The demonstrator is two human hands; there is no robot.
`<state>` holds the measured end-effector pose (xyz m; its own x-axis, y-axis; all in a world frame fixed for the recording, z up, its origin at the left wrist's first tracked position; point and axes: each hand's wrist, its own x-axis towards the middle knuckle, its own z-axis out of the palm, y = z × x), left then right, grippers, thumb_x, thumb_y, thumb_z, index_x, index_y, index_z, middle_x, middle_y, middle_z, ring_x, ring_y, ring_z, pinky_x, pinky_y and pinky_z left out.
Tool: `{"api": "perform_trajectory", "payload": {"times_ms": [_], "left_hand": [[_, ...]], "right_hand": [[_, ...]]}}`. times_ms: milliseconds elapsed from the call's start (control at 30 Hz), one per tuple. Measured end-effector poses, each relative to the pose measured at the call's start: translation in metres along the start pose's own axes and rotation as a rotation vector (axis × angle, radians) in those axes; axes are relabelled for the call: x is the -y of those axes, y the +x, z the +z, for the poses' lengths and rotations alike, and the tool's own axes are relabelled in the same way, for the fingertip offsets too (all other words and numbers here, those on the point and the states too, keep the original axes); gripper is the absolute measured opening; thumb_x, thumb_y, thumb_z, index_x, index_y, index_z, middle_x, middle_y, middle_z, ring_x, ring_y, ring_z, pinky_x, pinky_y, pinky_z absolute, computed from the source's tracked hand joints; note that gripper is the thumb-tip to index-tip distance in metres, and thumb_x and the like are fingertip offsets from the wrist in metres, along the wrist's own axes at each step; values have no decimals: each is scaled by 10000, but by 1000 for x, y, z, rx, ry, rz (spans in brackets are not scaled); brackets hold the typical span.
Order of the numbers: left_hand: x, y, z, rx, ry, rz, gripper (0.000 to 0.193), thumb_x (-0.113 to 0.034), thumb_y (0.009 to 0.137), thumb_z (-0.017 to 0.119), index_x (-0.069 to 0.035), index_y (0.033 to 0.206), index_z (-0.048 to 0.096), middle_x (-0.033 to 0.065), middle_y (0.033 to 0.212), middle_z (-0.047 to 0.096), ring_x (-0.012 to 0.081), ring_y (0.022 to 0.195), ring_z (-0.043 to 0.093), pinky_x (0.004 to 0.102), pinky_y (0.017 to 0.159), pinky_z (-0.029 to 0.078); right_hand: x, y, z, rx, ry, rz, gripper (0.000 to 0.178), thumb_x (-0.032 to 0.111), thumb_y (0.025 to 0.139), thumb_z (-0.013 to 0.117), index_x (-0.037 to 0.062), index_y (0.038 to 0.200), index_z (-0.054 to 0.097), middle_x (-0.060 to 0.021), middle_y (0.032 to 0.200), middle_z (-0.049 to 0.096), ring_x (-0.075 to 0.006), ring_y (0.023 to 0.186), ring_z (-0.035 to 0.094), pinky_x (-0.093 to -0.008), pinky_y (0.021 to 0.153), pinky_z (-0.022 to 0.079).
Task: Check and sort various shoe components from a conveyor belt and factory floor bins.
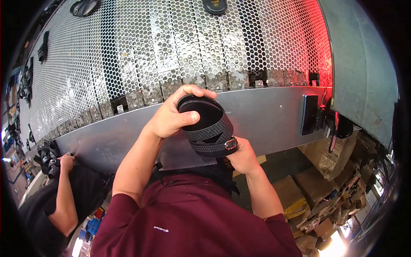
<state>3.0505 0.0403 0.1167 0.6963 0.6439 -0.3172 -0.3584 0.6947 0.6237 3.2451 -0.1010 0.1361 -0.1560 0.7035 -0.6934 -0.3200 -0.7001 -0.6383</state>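
Black strapped sandal (209, 132) with silver buckle (230, 144): one, held over grey metal ledge (261, 111). Left hand (173, 118): thumb and fingers parted, clasping its far end. Right hand (245, 157): curled around the buckle side, fingertips hidden.

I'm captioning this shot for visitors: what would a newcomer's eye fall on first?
Probably the black sandal in the middle, gripped by the left hand at its far end and the right hand beside its silver buckle. Next, the shiny metal mesh across the top, with a red glow at its right end.
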Motion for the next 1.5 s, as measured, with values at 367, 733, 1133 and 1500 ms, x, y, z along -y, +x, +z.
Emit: {"api": "perform_trajectory", "payload": {"times_ms": [367, 733, 1133, 1500], "left_hand": [[0, 8, 12, -27, 13, -27, 372, -74, 855, 662, -89, 1181, 485, 166, 1321, 514, 250, 1180, 544, 411, 981, 465], [9, 15, 26, -4, -73, 9, 424, -73, 836, 654, -102, 1214, 464, 201, 1320, 506, 314, 1208, 524, 453, 1001, 442], [17, 15, 33, -175, -35, -55, 455, -152, 807, 669, -116, 1214, 468, 179, 1210, 527, 367, 1150, 550, 468, 945, 476], [-9, 19, 56, -373, 509, -184, 378, -60, 785, 715, -30, 1144, 600, 60, 991, 659, 124, 890, 612, 288, 815, 510]], "right_hand": [[8, -2, -14, 57, 4, 88, 87, 18, 863, 623, 12, 933, 674, 28, 802, 640, -46, 696, 553, -234, 612, 445], [17, -2, -22, 86, -39, 122, 118, 68, 882, 615, 20, 969, 678, 35, 810, 630, -44, 702, 542, -244, 613, 445], [14, -3, -31, 60, -135, 29, 123, 54, 862, 609, 13, 960, 670, 28, 755, 615, -49, 665, 531, -255, 592, 436], [14, 1, -38, 17, -195, -30, 87, 69, 854, 631, -13, 880, 636, 9, 702, 604, -53, 646, 519, -264, 568, 433]]}}
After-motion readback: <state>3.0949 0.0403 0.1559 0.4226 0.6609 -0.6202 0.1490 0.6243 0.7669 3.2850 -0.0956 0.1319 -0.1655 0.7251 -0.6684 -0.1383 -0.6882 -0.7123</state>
